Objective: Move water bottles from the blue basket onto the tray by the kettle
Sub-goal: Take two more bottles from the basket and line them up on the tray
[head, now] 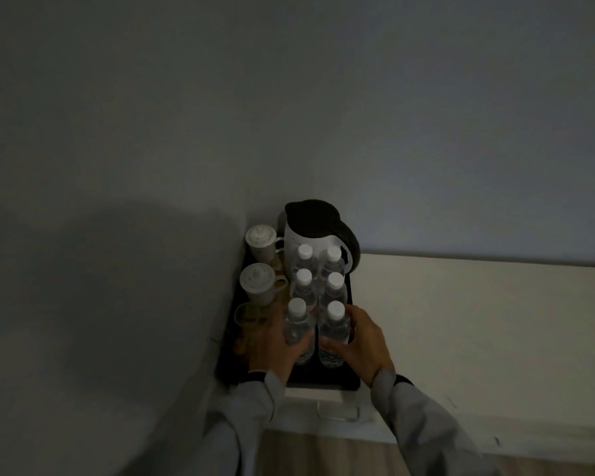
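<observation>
Low in the middle of the frame, six water bottles [334, 329] are showing as clear, thin plastic with smooth white plastic caps, faintly glossy in the dim light. Behind them the kettle [310, 240] is looking like smooth white plastic with a matt black lid and handle. To the left, two lidded cups [259, 285] are reading as pale glazed ceramic with a fine speckle. The tray [323, 381] beneath is appearing dark and matt, its material hard to tell. The counter [478, 321] at the right is looking smooth, pale and matt. The sleeves [426, 424] at the bottom are hanging as soft grey cloth, and wood-grain flooring [323, 455] is showing below.
</observation>
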A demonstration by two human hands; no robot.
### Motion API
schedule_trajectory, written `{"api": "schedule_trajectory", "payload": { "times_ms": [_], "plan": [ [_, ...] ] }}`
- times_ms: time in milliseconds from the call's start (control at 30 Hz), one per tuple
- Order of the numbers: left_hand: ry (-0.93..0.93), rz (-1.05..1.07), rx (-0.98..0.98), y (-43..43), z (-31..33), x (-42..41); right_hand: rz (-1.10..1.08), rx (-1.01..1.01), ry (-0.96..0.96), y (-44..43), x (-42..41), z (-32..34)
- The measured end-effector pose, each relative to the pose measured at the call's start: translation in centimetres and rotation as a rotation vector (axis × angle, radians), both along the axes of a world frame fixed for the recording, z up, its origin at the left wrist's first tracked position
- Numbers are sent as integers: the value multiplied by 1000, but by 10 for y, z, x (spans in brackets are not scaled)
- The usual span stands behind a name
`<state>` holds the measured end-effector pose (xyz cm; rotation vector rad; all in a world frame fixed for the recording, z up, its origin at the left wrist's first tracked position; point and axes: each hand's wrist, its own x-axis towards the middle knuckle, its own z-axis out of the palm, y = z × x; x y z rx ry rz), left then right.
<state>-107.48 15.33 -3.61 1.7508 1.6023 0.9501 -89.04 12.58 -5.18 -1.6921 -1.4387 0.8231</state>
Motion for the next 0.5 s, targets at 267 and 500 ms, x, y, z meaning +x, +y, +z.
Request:
{"api": "schedule_trajectory", "payload": {
  "times_ms": [267, 500],
  "plan": [
    [-23, -31, -8, 5, -11, 5, 19, 34, 26, 2, 0, -7],
    [-71, -102, -4, 5, -7, 4, 49, 74, -48, 1, 5, -10]
  ]
}}
